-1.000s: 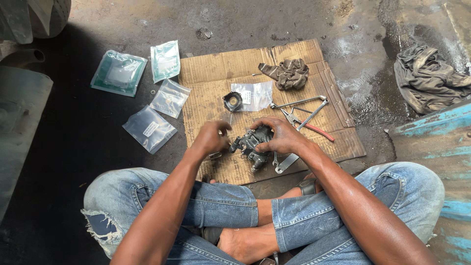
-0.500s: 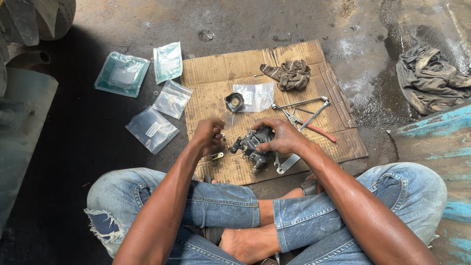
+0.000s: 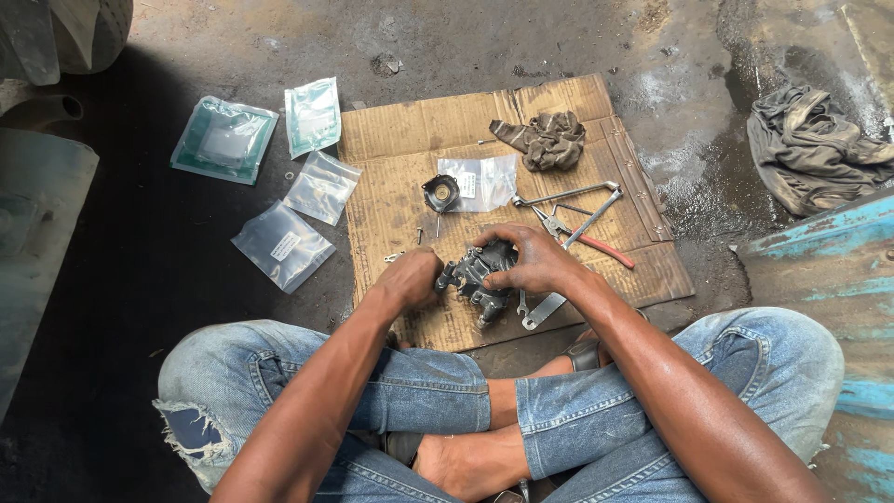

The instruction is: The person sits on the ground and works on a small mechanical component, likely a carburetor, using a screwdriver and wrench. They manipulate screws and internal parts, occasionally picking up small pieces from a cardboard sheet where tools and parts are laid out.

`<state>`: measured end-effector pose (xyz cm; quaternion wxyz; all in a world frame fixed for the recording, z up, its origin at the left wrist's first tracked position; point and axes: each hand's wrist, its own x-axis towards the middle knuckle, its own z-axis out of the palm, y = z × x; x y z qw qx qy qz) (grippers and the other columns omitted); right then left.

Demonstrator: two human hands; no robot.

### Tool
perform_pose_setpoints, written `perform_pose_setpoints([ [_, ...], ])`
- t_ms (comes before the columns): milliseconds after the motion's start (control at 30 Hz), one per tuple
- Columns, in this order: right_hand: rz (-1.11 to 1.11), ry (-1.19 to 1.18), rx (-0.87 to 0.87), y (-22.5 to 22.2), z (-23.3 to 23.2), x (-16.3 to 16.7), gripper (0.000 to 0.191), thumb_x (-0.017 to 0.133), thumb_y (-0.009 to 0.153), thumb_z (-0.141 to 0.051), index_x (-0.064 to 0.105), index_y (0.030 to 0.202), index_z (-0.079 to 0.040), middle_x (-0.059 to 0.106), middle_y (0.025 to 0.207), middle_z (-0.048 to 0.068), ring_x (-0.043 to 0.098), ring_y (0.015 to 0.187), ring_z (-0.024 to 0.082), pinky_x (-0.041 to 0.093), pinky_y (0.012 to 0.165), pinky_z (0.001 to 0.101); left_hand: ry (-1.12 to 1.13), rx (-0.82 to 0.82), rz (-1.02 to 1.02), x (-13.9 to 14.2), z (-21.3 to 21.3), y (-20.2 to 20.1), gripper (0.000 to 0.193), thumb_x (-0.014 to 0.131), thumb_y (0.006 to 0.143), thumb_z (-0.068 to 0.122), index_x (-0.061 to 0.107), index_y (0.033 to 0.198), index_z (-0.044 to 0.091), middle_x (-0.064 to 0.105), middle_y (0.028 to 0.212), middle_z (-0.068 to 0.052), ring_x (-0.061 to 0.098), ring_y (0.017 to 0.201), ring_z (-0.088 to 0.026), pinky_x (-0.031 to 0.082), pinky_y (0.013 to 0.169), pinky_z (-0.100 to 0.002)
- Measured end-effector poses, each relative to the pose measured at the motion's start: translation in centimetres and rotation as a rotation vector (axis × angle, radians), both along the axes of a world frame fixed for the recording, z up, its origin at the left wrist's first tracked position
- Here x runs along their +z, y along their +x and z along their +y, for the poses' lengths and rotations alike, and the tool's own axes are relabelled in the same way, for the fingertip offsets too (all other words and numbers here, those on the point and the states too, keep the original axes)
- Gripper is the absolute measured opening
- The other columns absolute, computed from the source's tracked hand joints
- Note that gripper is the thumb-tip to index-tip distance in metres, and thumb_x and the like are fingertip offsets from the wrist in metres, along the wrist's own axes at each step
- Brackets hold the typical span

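Observation:
I sit cross-legged on the floor in front of a cardboard sheet (image 3: pixel 410 140). My right hand (image 3: pixel 526 259) grips a dark, greasy metal engine part (image 3: pixel 473 279) from above and holds it just over the cardboard. My left hand (image 3: pixel 410 278) is closed in a fist at the part's left side; whatever it pinches is hidden by the fingers. A small black round cap (image 3: pixel 440 193) lies on the cardboard beyond the part, next to a clear plastic bag (image 3: pixel 484 180).
Red-handled pliers (image 3: pixel 587 239), a thin metal tool (image 3: pixel 570 196), a spanner (image 3: pixel 540 312) and a dirty rag (image 3: pixel 548 140) lie on the cardboard. Several plastic bags (image 3: pixel 282 245) lie on the dark floor to the left. Another rag (image 3: pixel 805 149) lies at right by a blue panel (image 3: pixel 829 247).
My left hand has slid slightly down and toward the part's left side. My right hand keeps its grip on the part. The view has shifted a little.

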<state>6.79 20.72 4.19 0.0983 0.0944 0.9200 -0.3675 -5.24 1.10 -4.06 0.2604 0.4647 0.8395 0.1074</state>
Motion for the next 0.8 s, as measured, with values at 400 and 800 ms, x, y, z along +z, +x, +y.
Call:
perform_pose_setpoints([
  [400,0.081,0.354,0.242,-0.5,-4.7,0.4,0.067,0.090,0.067,-0.048,0.067,0.125,-0.023,0.062,0.129,0.012,0.052,0.128,0.034,0.047,0.102,0.0483,0.612,0.904,-0.757,0.9,-1.6,-3.0,0.015,0.071,0.086,0.011,0.076,0.094,0.000,0.073,0.082,-0.009,0.054,0.058,-0.010,0.046,0.054,-0.025],
  [800,0.331,-0.054,0.084,-0.8,-1.8,0.9,0.038,0.087,0.075,-0.027,0.077,0.107,-0.008,0.079,0.092,0.005,0.076,0.076,0.014,0.064,0.070,0.0268,0.774,0.711,-1.400,1.7,0.1,0.7,0.008,0.071,0.092,0.009,0.067,0.091,0.002,0.051,0.063,0.005,0.040,0.051,-0.005,0.032,0.046,-0.023],
])
